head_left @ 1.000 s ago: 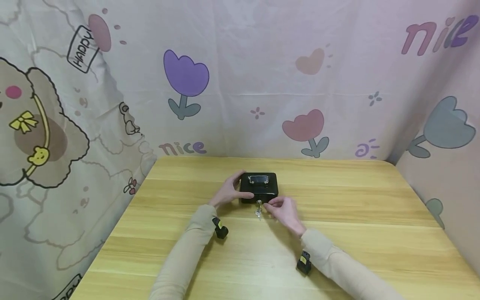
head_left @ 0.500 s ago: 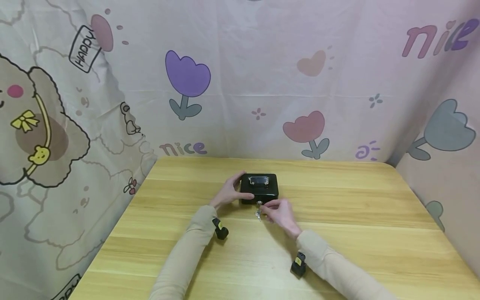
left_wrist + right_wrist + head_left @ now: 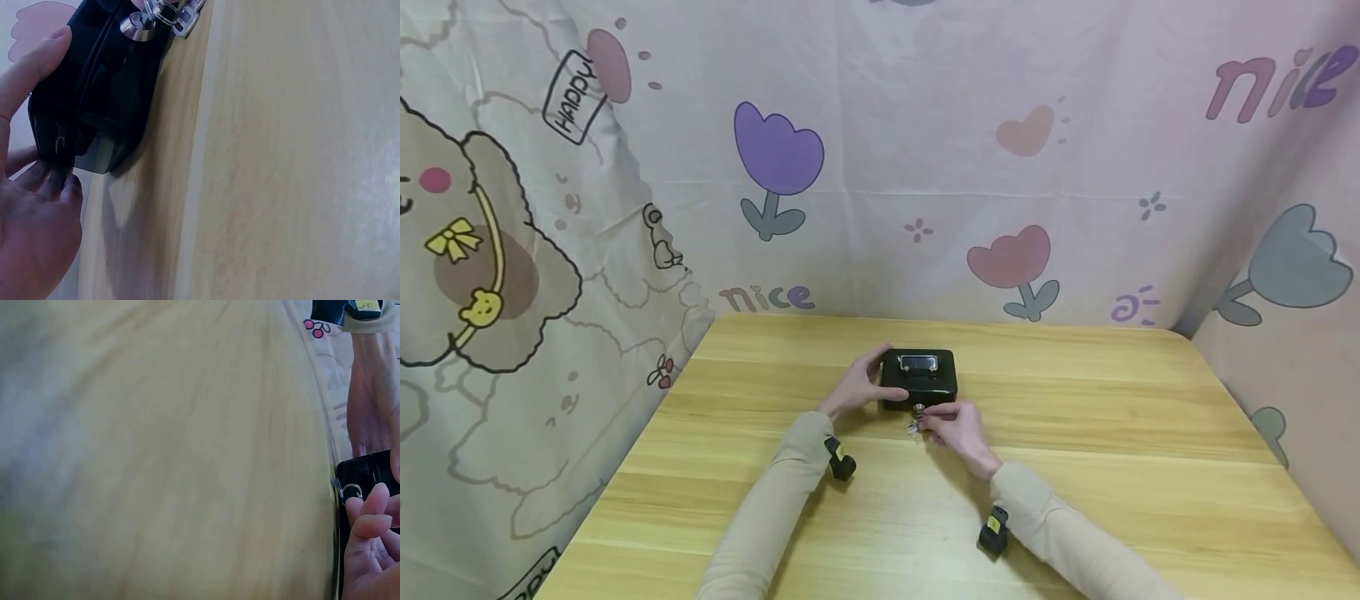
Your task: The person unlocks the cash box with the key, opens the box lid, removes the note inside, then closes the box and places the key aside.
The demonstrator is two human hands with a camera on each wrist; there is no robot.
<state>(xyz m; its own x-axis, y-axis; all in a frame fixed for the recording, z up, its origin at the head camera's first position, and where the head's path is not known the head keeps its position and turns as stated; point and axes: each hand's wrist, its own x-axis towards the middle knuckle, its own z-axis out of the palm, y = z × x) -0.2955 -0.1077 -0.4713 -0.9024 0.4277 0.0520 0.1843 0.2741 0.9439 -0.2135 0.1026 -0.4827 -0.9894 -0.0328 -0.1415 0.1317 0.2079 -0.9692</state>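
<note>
A small black cash box (image 3: 940, 383), lid down with a metal handle on top, sits near the back of the table. My left hand (image 3: 853, 388) grips its left side; the thumb (image 3: 53, 50) lies along the front upper edge and the other fingers are at the left end. From the box's front juts a silver lock (image 3: 134, 28), with a key in it and a second key (image 3: 185, 22) hanging on a ring (image 3: 352, 487). My right hand (image 3: 961, 432) pinches the key at the lock between thumb and index finger; the fingertips hide most of it.
The wooden table (image 3: 880, 517) spreads to both sides and in front of the box. Behind it stands a printed cloth (image 3: 895, 150), with more cloth to the left and right. Each wrist bears a small black camera (image 3: 992, 533).
My right hand has come left from beside the keys and taken hold of the key. The hanging key has swung slightly left. The left hand stays on the box.
</note>
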